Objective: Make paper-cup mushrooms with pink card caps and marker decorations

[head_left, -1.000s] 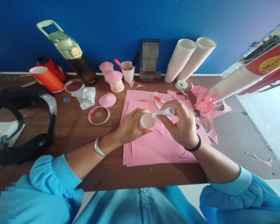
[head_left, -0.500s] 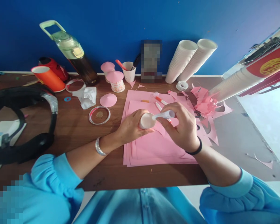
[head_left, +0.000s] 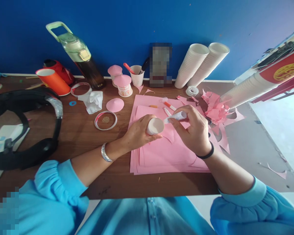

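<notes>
My left hand [head_left: 139, 133] is wrapped round a white paper cup [head_left: 155, 126], its round end facing up toward me. Between the fingers of my right hand [head_left: 193, 130] is a white glue stick [head_left: 177, 117], its tip pointing left, a little apart from the cup. Both are above a stack of pink paper sheets [head_left: 156, 160]. A red-and-white marker [head_left: 170, 106] lies on the sheets behind the glue stick. Two cups with pink cone tops stand farther back, the nearer one [head_left: 124, 89] with red drawings. A loose pink cone [head_left: 115, 104] lies in front of them.
Tall stacks of white cups [head_left: 192, 65] stand at the wall. Pink scraps [head_left: 217, 107] lie at the right. At the left are a bottle [head_left: 88, 70], a tape roll [head_left: 106, 120], crumpled tissue [head_left: 94, 101] and a black headset-like object [head_left: 56, 130].
My right hand has drawn the glue stick slightly right, away from the cup's edge. My left hand still holds the cup in nearly the same place. The view has shifted slightly.
</notes>
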A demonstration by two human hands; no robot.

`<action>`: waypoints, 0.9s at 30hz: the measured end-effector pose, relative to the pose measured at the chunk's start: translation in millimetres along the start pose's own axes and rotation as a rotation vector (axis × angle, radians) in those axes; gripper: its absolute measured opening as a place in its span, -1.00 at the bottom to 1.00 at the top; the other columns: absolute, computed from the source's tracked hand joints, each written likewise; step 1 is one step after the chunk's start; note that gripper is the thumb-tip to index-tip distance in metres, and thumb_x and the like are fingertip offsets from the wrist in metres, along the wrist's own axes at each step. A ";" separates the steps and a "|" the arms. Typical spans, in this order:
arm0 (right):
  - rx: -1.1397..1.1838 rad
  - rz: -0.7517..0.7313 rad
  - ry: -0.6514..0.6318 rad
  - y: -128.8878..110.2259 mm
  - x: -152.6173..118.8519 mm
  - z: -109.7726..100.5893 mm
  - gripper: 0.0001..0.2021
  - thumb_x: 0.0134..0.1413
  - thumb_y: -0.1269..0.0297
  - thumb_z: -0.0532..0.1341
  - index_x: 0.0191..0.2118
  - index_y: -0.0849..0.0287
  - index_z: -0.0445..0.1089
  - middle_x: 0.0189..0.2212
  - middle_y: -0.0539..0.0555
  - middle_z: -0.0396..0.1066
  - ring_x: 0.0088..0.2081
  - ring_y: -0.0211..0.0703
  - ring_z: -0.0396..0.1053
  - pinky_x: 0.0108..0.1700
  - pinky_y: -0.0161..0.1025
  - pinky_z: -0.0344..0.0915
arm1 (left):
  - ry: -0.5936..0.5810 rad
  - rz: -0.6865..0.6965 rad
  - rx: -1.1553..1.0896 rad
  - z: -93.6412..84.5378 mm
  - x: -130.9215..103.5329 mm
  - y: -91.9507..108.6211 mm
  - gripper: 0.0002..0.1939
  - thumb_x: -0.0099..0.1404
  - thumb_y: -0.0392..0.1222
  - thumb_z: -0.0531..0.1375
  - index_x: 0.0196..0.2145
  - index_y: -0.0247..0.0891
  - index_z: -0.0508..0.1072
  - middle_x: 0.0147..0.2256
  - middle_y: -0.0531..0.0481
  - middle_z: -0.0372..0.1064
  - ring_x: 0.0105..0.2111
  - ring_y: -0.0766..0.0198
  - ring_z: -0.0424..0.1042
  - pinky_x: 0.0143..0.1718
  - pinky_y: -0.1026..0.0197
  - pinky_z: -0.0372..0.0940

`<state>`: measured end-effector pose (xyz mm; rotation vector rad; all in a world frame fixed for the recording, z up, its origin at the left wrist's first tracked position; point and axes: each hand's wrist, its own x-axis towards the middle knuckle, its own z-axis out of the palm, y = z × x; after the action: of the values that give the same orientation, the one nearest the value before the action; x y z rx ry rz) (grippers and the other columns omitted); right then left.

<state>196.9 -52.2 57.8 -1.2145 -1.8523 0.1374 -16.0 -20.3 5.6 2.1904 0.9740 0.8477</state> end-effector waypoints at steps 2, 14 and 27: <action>0.016 0.005 0.017 -1.1 -0.2 -0.3 -0.90 0.24 0.29 0.30 -0.19 0.05 0.36 -0.32 -0.01 0.45 -0.36 -0.17 0.44 -0.34 -0.18 0.50 | 0.001 0.003 0.000 0.0 -0.2 -0.5 -0.42 0.19 0.04 0.43 0.04 -0.16 0.28 -0.04 -0.08 0.47 -0.07 0.05 0.52 -0.09 0.05 0.41; -0.003 -0.004 -0.048 -2.9 -7.3 -7.5 -0.91 0.26 0.30 0.28 -0.17 0.04 0.35 -0.32 -0.01 0.45 -0.37 -0.17 0.43 -0.33 -0.19 0.47 | 0.015 0.012 -0.011 0.7 0.3 -2.2 -0.42 0.17 -0.02 0.44 0.02 -0.15 0.28 -0.07 -0.06 0.46 -0.12 0.08 0.52 -0.12 0.07 0.41; 0.049 -0.163 -0.070 -8.4 -17.4 -7.3 -0.81 0.29 0.37 0.27 -0.04 0.03 0.34 -0.25 0.07 0.51 -0.23 -0.06 0.50 -0.23 -0.10 0.46 | -0.012 -0.021 -0.044 -1.0 1.2 3.2 -0.52 0.22 0.00 0.40 -0.02 -0.17 0.31 -0.12 -0.04 0.48 -0.17 0.12 0.51 -0.17 0.12 0.40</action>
<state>198.6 -72.7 55.9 -1.0322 -1.9887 0.1351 -14.8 -20.9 8.8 2.1422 0.9620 0.8376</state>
